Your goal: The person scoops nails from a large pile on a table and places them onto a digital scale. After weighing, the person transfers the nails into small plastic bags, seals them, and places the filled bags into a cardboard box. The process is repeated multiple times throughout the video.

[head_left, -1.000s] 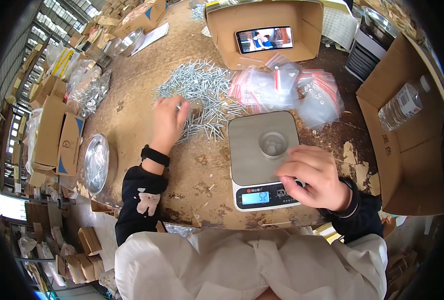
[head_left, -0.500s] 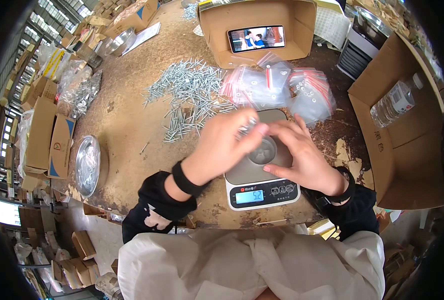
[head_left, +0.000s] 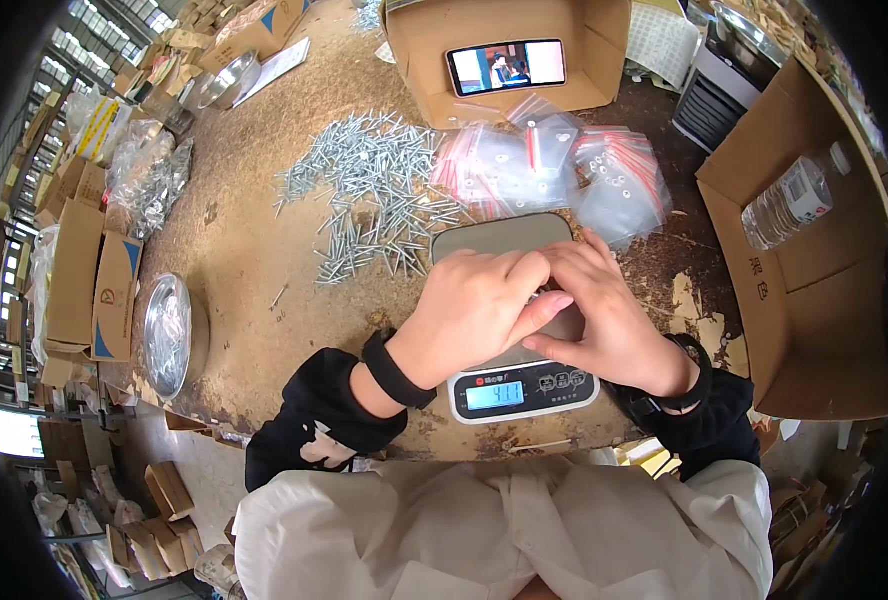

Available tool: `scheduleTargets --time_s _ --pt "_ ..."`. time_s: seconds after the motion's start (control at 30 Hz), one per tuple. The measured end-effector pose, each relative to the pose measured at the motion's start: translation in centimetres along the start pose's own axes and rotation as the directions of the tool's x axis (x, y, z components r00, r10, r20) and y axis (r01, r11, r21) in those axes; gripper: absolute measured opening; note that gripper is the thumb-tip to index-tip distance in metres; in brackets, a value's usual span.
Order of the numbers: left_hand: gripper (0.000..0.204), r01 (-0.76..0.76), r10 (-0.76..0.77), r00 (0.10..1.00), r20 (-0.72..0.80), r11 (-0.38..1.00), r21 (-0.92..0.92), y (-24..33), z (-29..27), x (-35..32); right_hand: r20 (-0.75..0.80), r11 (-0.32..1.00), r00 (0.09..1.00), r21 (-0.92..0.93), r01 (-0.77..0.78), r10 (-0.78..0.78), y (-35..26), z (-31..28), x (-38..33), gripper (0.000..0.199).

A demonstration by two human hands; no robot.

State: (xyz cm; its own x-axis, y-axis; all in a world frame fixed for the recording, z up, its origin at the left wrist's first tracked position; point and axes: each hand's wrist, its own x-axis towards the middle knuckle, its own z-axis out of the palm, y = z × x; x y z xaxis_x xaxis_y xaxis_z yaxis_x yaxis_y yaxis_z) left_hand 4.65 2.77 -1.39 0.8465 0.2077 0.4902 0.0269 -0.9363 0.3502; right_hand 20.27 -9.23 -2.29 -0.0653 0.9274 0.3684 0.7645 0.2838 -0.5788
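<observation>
A grey digital scale with a lit blue display stands on the worn brown table in front of me. Both my hands lie over its weighing plate, fingertips touching. My left hand is curled palm down with its fingers together. My right hand rests beside it, fingers stretched toward the left. What lies under or between them is hidden. A loose heap of silver screws spreads on the table beyond the scale, to the left.
Clear zip bags with red strips are piled behind the scale. A phone showing a video leans in an open cardboard box. A water bottle lies in a big carton at the right. A metal bowl sits at the table's left edge.
My left hand left the screw heap and swung right onto the scale. My right hand moved up from beside the display to meet it over the plate.
</observation>
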Motion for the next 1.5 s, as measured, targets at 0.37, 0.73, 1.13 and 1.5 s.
scheduleTargets --time_s 0.37,0.73,1.13,1.5 --pt "0.014 0.083 -0.085 0.996 -0.036 0.994 -0.065 0.0 -0.7 0.2 -0.076 0.999 0.996 -0.009 0.034 -0.034 0.2 -1.9 0.6 0.073" --pt "0.033 0.141 -0.266 0.939 -0.220 0.876 -0.461 -1.2 -3.1 0.8 -0.233 0.894 0.958 -0.374 -0.246 0.166 9.2 -3.0 -0.4 0.024" --pt "0.039 0.621 -0.626 0.777 -0.069 0.779 -0.084 -15.0 -7.0 -2.0 -0.224 0.910 0.925 -0.217 -0.354 0.307 8.7 -2.5 -0.1 0.011" --pt "0.016 0.500 -0.516 0.818 -0.255 0.857 -0.129 -17.6 -6.2 -3.3 -0.226 0.913 0.925 -0.206 -0.353 0.307 8.5 -2.5 -0.1 0.008"
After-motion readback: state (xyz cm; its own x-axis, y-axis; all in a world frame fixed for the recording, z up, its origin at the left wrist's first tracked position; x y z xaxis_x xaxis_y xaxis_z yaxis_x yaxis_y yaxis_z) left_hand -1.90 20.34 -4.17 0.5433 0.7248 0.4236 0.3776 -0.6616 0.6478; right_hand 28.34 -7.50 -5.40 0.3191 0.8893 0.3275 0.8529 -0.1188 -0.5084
